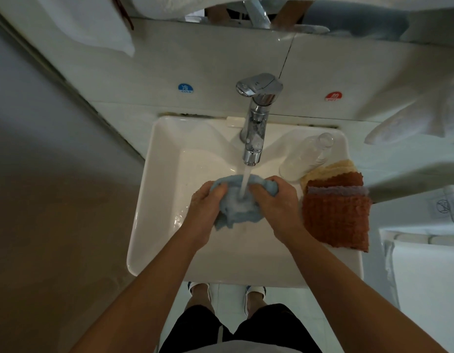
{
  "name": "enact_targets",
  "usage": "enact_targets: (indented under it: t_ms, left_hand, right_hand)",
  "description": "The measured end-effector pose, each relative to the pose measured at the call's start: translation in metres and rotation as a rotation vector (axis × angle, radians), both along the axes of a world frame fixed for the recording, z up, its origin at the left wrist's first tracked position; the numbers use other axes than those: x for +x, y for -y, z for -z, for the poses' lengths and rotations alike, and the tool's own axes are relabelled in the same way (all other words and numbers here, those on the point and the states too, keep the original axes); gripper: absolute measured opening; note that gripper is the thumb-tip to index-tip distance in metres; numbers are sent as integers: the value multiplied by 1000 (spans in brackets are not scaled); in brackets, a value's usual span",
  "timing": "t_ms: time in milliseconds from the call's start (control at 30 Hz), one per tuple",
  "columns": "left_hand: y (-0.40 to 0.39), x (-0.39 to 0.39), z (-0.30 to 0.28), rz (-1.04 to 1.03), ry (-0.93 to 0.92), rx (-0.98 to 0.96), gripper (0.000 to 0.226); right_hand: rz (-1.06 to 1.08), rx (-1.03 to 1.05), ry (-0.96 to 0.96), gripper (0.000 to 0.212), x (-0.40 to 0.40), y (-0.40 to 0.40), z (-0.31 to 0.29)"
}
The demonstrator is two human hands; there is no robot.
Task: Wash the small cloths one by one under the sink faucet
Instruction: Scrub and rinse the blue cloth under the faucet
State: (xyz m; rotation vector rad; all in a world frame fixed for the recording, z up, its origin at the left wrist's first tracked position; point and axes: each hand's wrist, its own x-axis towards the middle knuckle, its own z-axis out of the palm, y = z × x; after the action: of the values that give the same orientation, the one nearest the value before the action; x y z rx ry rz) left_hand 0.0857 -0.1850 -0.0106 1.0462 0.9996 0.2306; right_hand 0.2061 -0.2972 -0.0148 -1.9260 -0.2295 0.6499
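Note:
A wet light-blue cloth [234,208] is bunched over the white sink [154,200], directly under the running stream from the chrome faucet [256,115]. My left hand [206,202] grips the cloth's left side, fingers curled round its top edge. My right hand [274,200] grips its right side, with a fold sticking out above the thumb. Water lands on the cloth between both hands. A stack of small cloths sits on the sink's right rim: a rust-brown cloth [338,217] on top, a purple one [338,191] and a tan one [327,169] beneath.
A clear bottle [307,156] lies on the rim behind the stack. Cold [185,88] and hot [333,96] stickers mark the tiled wall. White towels [424,110] hang at the right and upper left. A mirror runs along the top edge.

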Motion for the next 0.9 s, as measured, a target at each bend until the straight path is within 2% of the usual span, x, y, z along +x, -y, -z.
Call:
enact_targets:
  t_ms: [67, 100, 200, 333, 400, 500, 567, 600, 667, 733, 833, 900]
  left_hand:
    - [6, 5, 0, -56, 23, -99, 44]
    - [9, 8, -1, -83, 56, -128, 42]
    - [21, 8, 0, -107, 117, -15, 36]
    - [30, 8, -2, -193, 73, 174, 32]
    - [38, 17, -6, -261, 16, 135, 30]
    - [45, 31, -7, -297, -48, 22, 27]
    - [36, 37, -3, -312, -63, 47, 24]
    - [29, 39, 1, -301, -87, 90, 24]
    - [16, 43, 6, -313, -136, 157, 25]
    - [18, 42, 6, -335, -85, 126, 25]
    - [42, 40, 0, -211, -42, 98, 26]
    - [46, 43, -8, -108, -82, 172, 26]
  right_hand:
    - [34, -5, -35, 22, -2, -5, -2]
    - [30, 29, -84, 20, -3, -6, -2]
    - [-21, 248, -296, 26, -6, -4, -5]
    - [-107, 138, 27, 19, -16, -1, 0]
    - [-127, 102, 112, 14, -23, -11, 2]
    - [8, 112, 72, 10, -24, -29, 3]
    - [29, 122, -42, 8, -24, -34, 1]
    - [-25, 120, -75, 9, -27, -33, -2]
    - [-182, 167, -125, 25, -36, -29, -6]
    - [-236, 197, -168, 36, -36, -27, -10]
    - [-44, 35, -108, 21, -15, -31, -9]
    - [77, 31, -89, 14, -10, -28, -6]
